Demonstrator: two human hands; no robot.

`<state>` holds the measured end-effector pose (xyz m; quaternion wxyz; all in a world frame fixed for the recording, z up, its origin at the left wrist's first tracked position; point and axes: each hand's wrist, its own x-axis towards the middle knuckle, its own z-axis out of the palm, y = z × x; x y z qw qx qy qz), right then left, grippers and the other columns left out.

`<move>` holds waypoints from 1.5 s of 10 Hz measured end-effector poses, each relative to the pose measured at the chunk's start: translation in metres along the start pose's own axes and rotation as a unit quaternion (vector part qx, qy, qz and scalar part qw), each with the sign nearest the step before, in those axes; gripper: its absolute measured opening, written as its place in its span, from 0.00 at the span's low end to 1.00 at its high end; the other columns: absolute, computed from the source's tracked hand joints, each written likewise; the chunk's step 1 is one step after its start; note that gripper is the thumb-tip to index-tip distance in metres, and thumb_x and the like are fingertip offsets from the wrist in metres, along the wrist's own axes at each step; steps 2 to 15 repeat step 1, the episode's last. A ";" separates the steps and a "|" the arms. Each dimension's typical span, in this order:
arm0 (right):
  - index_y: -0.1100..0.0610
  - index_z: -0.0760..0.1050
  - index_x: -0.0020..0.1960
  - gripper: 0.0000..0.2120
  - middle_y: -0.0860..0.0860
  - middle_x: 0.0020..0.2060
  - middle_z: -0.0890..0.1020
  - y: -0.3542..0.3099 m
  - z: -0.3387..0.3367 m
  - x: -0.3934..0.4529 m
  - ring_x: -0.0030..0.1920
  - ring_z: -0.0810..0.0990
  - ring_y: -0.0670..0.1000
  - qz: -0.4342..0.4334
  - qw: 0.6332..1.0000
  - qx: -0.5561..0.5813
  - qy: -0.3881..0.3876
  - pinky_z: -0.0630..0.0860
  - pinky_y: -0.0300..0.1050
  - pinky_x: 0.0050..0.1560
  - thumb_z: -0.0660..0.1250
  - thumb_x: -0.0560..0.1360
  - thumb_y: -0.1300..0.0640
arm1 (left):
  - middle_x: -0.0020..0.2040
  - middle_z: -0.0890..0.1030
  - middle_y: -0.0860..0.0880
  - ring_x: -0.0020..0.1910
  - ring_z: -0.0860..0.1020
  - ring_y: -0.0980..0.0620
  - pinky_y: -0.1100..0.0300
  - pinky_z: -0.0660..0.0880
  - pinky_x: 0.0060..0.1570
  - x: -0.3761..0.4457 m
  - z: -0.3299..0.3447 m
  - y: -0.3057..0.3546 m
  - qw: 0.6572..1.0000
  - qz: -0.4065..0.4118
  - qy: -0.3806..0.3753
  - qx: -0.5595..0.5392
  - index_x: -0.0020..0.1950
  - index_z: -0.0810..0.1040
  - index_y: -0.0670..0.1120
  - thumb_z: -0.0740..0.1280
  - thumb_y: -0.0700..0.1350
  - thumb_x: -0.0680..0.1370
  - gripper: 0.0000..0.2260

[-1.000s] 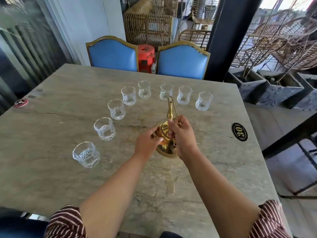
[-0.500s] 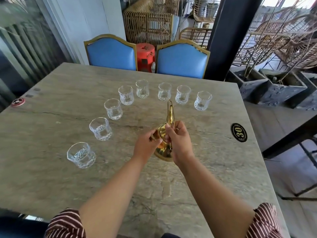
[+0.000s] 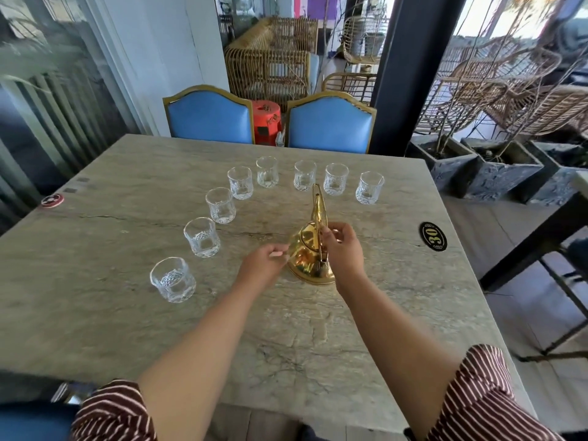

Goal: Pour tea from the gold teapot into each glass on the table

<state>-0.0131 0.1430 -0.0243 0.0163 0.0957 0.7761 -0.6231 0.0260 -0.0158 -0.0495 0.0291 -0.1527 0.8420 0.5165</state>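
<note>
1. Head view: gold teapot (image 3: 310, 253) stands on the desk (image 3: 95, 313) at frame centre, glasses (image 3: 172, 279) arcing from left to upper right.
2. Right hand (image 3: 343, 253) pinches its upright handle; left hand (image 3: 262, 265), loosely curled, holds nothing, beside the teapot's body.

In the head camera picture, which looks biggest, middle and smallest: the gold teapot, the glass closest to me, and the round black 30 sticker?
1. gold teapot, plainly biggest, with its tall handle
2. nearest glass, though being close to the camera may flatter it
3. black 30 sticker, smallest
</note>
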 end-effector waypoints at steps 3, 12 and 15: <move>0.51 0.75 0.58 0.08 0.47 0.51 0.80 -0.001 -0.010 -0.024 0.45 0.79 0.46 0.006 1.000 -0.005 0.021 0.75 0.42 0.40 0.64 0.79 0.54 | 0.61 0.80 0.52 0.40 0.77 0.58 0.66 0.71 0.34 -0.026 -0.015 0.003 0.999 0.027 0.007 0.020 0.62 0.79 0.51 0.67 0.47 0.80 0.11; 0.51 0.75 0.58 0.08 0.47 0.51 0.80 -0.001 -0.010 -0.024 0.45 0.79 0.46 0.006 1.000 -0.005 0.021 0.75 0.42 0.40 0.64 0.79 0.54 | 0.61 0.80 0.52 0.40 0.77 0.58 0.66 0.71 0.34 -0.026 -0.015 0.003 0.999 0.027 0.007 0.020 0.62 0.79 0.51 0.67 0.47 0.80 0.11; 0.51 0.75 0.58 0.08 0.47 0.51 0.80 -0.001 -0.010 -0.024 0.45 0.79 0.46 0.006 1.000 -0.005 0.021 0.75 0.42 0.40 0.64 0.79 0.54 | 0.61 0.80 0.52 0.40 0.77 0.58 0.66 0.71 0.34 -0.026 -0.015 0.003 0.999 0.027 0.007 0.020 0.62 0.79 0.51 0.67 0.47 0.80 0.11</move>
